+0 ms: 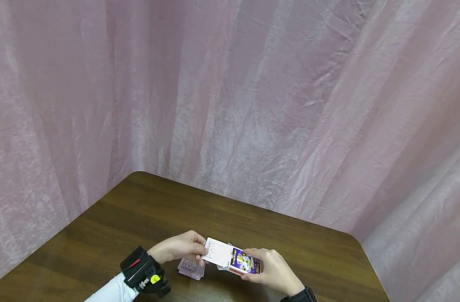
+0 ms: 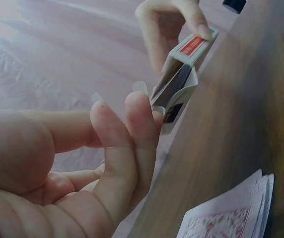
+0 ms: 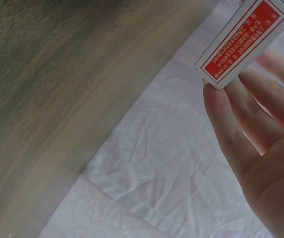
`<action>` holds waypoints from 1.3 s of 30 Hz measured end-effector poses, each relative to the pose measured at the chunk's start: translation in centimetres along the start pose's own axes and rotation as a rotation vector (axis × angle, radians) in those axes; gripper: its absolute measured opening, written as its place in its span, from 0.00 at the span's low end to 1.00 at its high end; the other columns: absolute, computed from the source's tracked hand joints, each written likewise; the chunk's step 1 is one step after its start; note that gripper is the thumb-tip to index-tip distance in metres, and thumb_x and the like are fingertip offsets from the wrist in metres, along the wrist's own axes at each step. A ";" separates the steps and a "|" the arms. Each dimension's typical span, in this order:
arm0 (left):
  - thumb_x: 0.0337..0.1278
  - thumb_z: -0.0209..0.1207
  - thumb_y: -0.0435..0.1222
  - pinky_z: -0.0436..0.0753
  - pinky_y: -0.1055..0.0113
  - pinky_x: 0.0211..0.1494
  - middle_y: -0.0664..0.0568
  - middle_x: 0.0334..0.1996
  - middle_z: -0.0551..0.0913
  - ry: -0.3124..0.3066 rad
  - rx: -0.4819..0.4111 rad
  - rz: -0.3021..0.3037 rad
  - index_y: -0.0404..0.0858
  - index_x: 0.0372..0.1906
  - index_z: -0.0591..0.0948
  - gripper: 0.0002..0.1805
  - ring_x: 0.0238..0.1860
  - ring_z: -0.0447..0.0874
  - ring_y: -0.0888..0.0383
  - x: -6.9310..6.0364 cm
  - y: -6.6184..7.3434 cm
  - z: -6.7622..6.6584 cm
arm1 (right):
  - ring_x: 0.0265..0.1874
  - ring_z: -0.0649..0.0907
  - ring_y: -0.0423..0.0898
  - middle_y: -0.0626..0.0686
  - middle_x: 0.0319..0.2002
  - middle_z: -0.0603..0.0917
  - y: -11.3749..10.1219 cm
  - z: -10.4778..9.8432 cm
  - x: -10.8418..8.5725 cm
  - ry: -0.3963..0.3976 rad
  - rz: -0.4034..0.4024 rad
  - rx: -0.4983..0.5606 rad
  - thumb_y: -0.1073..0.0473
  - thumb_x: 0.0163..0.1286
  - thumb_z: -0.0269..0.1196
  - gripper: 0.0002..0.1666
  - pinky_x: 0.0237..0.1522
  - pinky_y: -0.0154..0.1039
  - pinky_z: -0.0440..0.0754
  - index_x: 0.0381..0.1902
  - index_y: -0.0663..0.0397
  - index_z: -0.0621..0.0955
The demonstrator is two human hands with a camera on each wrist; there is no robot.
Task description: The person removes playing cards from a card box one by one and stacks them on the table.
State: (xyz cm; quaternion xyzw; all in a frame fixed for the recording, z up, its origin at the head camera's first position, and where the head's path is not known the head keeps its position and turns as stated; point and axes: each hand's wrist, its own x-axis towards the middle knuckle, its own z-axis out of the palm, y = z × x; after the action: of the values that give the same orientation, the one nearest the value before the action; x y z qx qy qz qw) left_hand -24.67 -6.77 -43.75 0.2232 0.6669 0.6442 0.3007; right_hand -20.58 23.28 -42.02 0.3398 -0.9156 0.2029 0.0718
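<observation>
In the head view, my right hand (image 1: 273,268) grips a playing-card box (image 1: 245,261) with a purple and yellow front, its end facing left. A white playing card (image 1: 219,252) reaches out of that end, and my left hand (image 1: 185,246) pinches its outer edge between thumb and fingers. Whether it is a single card is unclear. Below the left hand a small pile of cards (image 1: 192,269) lies on the table, patterned backs up. The left wrist view shows the box's open end with lifted flaps and something dark inside. A red printed side of the box (image 3: 244,42) shows in the right wrist view.
The brown wooden table (image 1: 158,197) has rounded far corners. Pink curtains (image 1: 230,105) hang close behind its far edges. A black wrist device (image 1: 144,270) sits on the left forearm, and a black band (image 1: 301,295) circles the right wrist.
</observation>
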 end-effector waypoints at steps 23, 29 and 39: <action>0.59 0.54 0.27 0.74 0.81 0.28 0.58 0.23 0.78 0.106 -0.013 -0.039 0.19 0.44 0.78 0.13 0.23 0.75 0.69 -1.6 -0.4 -4.5 | 0.31 0.77 0.29 0.46 0.42 0.87 0.5 0.4 -0.3 -0.029 0.046 0.043 0.40 0.53 0.72 0.33 0.32 0.27 0.76 0.53 0.50 0.82; 0.59 0.55 0.28 0.72 0.83 0.26 0.59 0.21 0.75 0.154 0.003 -0.074 0.19 0.44 0.79 0.14 0.22 0.73 0.70 -1.2 -1.0 -5.2 | 0.32 0.77 0.29 0.47 0.43 0.87 0.5 0.5 -0.4 -0.038 0.053 0.041 0.40 0.52 0.72 0.33 0.32 0.27 0.76 0.52 0.51 0.82; 0.53 0.66 0.33 0.67 0.82 0.20 0.58 0.18 0.76 0.271 0.207 -0.150 0.29 0.35 0.84 0.09 0.17 0.68 0.70 0.6 -3.3 -6.1 | 0.30 0.77 0.29 0.46 0.40 0.87 0.3 0.9 -0.5 -0.044 0.040 0.062 0.41 0.52 0.72 0.32 0.30 0.25 0.75 0.52 0.52 0.82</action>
State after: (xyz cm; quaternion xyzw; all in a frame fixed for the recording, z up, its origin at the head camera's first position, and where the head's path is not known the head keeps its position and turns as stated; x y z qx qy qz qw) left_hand -29.02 -10.99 -47.12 0.1138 0.7787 0.5722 0.2307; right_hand -20.45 23.40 -43.09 0.3280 -0.9168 0.2249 0.0370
